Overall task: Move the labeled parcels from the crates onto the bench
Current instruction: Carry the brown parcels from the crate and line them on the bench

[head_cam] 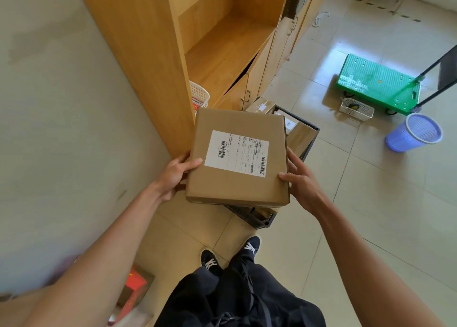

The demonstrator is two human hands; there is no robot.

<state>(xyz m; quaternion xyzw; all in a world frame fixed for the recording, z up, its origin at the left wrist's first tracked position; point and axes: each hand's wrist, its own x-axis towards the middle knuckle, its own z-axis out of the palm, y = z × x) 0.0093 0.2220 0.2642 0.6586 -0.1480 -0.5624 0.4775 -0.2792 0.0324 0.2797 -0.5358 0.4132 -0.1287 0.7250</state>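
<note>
A flat brown cardboard parcel with a white barcode label on top is held level above a black crate on the floor. My left hand grips its left edge, thumb on top. My right hand grips its right edge, thumb on top, fingers underneath. More brown parcels lie in the crate behind the held one; most of the crate is hidden by it. No bench is in sight.
A wooden open-shelf cabinet stands straight ahead, with a white basket at its foot. A pale wall runs along the left. On the tiled floor to the right are a green trolley, a small white basket and a purple bin. A red box sits lower left.
</note>
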